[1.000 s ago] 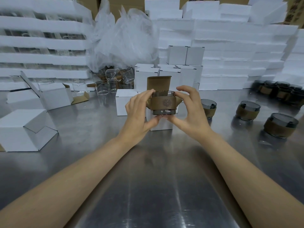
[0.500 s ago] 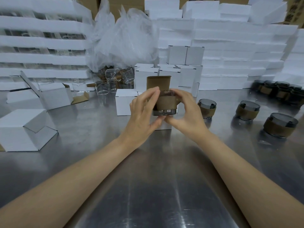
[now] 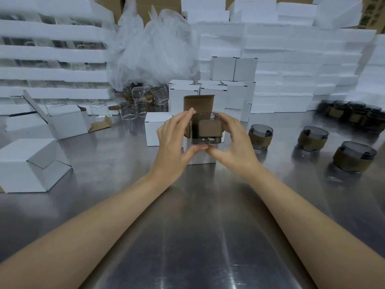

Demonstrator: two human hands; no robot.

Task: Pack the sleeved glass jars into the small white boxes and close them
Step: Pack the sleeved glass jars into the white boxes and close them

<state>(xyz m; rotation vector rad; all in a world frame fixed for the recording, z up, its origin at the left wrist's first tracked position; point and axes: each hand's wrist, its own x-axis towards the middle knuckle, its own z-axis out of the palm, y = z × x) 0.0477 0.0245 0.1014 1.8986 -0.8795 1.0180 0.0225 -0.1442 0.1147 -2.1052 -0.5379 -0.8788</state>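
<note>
turned since half a second ago, the jar (image 3: 206, 130) now shows the plain overlapping seam of its brown sleeve to the camera where a printed mark faced before, and the fingers have shifted round it to suit. on the left, the left hand (image 3: 175, 140) grips the jar's left side, fingers reaching up to the rim and thumb tucked under the base. the jar stands upright between the hands, mouth up, its long axis vertical. directly beneath it is the open white box (image 3: 202, 159) on the steel table (image 3: 198, 226), with the brown lid flap (image 3: 199, 103) standing up behind. whether the base has entered the box mouth yet is hidden by the thumbs. the right hand (image 3: 233, 140) grips the right side in mirror fashion, its thumb meeting the other under the base. both hands are equally near, so the coming move looks like a straight lowering along that vertical axis, with the thumbs slipping out from underneath. further right, spare jars (image 3: 260, 136) wait on the table, well apart.
</note>
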